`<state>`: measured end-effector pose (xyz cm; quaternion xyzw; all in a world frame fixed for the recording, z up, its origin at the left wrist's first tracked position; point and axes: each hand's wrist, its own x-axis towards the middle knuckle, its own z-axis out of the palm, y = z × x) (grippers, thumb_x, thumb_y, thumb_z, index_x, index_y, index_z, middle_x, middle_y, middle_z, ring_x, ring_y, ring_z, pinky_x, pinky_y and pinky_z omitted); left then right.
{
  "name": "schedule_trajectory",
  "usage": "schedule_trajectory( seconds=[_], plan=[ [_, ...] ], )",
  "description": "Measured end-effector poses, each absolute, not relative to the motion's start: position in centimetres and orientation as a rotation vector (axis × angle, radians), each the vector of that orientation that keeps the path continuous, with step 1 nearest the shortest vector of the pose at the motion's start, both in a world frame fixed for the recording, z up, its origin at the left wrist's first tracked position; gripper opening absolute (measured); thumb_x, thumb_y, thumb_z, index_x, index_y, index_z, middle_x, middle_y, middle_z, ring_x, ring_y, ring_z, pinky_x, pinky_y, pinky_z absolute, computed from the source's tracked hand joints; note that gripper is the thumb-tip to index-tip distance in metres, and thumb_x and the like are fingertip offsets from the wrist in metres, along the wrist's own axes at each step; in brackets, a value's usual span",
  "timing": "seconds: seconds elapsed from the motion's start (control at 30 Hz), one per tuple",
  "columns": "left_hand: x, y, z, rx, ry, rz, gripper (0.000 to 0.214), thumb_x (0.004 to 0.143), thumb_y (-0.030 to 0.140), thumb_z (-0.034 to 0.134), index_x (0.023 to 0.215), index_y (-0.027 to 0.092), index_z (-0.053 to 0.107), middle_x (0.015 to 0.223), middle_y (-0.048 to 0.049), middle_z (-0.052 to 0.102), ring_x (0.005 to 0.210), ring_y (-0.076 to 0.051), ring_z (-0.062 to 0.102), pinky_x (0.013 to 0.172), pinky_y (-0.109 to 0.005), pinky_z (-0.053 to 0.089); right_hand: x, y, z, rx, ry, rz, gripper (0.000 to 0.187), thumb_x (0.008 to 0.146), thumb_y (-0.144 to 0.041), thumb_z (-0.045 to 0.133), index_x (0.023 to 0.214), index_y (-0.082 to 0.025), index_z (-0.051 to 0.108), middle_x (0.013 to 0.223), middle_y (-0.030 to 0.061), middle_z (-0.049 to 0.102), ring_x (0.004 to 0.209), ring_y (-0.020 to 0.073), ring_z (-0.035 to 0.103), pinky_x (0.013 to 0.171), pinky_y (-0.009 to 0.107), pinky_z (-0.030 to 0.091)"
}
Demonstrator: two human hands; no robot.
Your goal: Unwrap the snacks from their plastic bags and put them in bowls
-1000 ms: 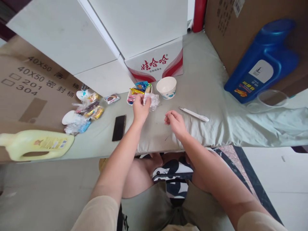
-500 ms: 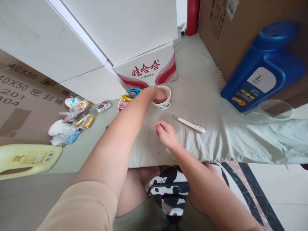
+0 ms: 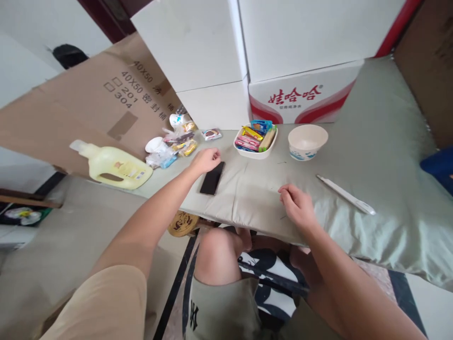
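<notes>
Hands (image 3: 208, 160) (image 3: 297, 204) apart; wrapped snacks (image 3: 252, 136) fill white tray (image 3: 251, 154)

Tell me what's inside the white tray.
The white tray holds pink packets, a yellow packet, blue packets and a tan packet. They cover its bottom; anything underneath is hidden.

Dark phone (image 3: 212, 180) — flat, screen up; wrapped snack (image 3: 211, 135) — lying beyond it

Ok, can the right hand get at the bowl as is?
Probably yes: the bowl stands just beyond the right hand, with only cloth seen between them, and its open top faces up.
</notes>
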<state>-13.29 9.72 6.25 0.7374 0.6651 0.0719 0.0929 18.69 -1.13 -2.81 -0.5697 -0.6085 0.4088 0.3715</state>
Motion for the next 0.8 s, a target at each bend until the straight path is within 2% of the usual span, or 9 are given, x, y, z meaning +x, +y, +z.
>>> schedule_trajectory(
  seconds=[0.07,0.13,0.23,0.37,0.43,0.53,0.6,0.7,0.8],
  plan=[
    [-16.1,10.3,5.4,2.180,2.057,0.141,0.018,0.080,0.025,0.058,0.092,0.019,0.070,0.093,-0.0079,0.072,0.088,-0.024,0.068,0.085,-0.035,0.053,17.9,-1.4,-2.9,-1.469,-1.651,1.014,0.031,0.088,-0.043,0.043,0.087,-0.022,0.065,0.063,0.0003,0.061,0.058,0.0174,0.055,0.062,0.031,0.039],
    [-17.5,11.7,4.6,2.216,2.113,0.070,0.026,0.081,0.026,0.060,0.103,0.018,0.071,0.113,-0.0123,0.069,0.107,-0.028,0.066,0.096,-0.039,0.051,17.1,-1.4,-2.9,-1.455,-1.715,0.991,0.030,0.090,-0.043,0.042,0.088,-0.022,0.064,0.062,-0.0002,0.061,0.055,0.0167,0.054,0.061,0.030,0.039],
    [-18.2,15.2,3.9,2.284,2.153,0.073,0.043,0.083,0.023,0.059,0.125,0.018,0.064,0.142,-0.0148,0.055,0.132,-0.032,0.052,0.111,-0.044,0.043,16.0,-1.3,-2.7,-1.427,-1.778,0.969,0.029,0.092,-0.043,0.042,0.089,-0.022,0.063,0.061,-0.0008,0.060,0.054,0.0160,0.054,0.060,0.029,0.039],
    [-19.3,20.3,2.7,2.281,2.250,0.105,0.065,0.081,0.020,0.061,0.145,0.017,0.047,0.162,-0.0159,0.036,0.151,-0.035,0.028,0.120,-0.054,0.030,15.1,-0.8,-2.1,-1.432,-1.815,0.941,0.027,0.093,-0.039,0.042,0.088,-0.022,0.063,0.059,-0.0012,0.059,0.055,0.0153,0.054,0.058,0.028,0.039],
    [-20.2,22.0,1.9,2.191,2.301,0.052,0.067,0.081,0.020,0.061,0.146,0.017,0.045,0.160,-0.0177,0.039,0.150,-0.038,0.029,0.118,-0.057,0.030,14.9,-0.5,-2.0,-1.440,-1.819,0.937,0.026,0.093,-0.037,0.042,0.088,-0.022,0.063,0.059,-0.0009,0.059,0.055,0.0150,0.055,0.058,0.027,0.040],
    [-20.9,22.9,0.6,1.998,2.392,0.058,0.058,0.084,0.018,0.054,0.142,0.016,0.048,0.144,-0.0214,0.054,0.136,-0.038,0.048,0.109,-0.053,0.039,14.9,0.1,-1.9,-1.448,-1.813,0.938,0.025,0.093,-0.035,0.042,0.088,-0.021,0.063,0.061,-0.0005,0.060,0.055,0.0147,0.055,0.058,0.027,0.040],
    [-20.7,22.4,0.2,1.928,2.431,0.160,0.054,0.085,0.020,0.052,0.139,0.016,0.050,0.139,-0.0228,0.056,0.130,-0.038,0.053,0.106,-0.052,0.042,15.1,0.2,-1.9,-1.455,-1.804,0.935,0.025,0.092,-0.034,0.042,0.087,-0.021,0.063,0.061,-0.0003,0.061,0.055,0.0146,0.054,0.059,0.027,0.040],
    [-19.8,20.9,0.9,1.824,2.410,0.458,0.047,0.084,0.027,0.056,0.130,0.018,0.055,0.130,-0.0200,0.062,0.124,-0.037,0.057,0.105,-0.051,0.044,15.3,-0.2,-1.8,-1.453,-1.793,0.931,0.026,0.091,-0.035,0.042,0.087,-0.022,0.063,0.060,-0.0002,0.060,0.055,0.0150,0.054,0.059,0.027,0.040],
    [-18.4,18.5,2.5,1.544,2.216,0.984,0.044,0.080,0.029,0.057,0.124,0.023,0.054,0.115,-0.0113,0.068,0.110,-0.028,0.064,0.096,-0.043,0.051,15.6,-1.1,-1.7,-1.453,-1.787,0.934,0.026,0.090,-0.037,0.042,0.085,-0.022,0.063,0.060,0.0000,0.059,0.054,0.0156,0.052,0.059,0.028,0.039]
  ],
)
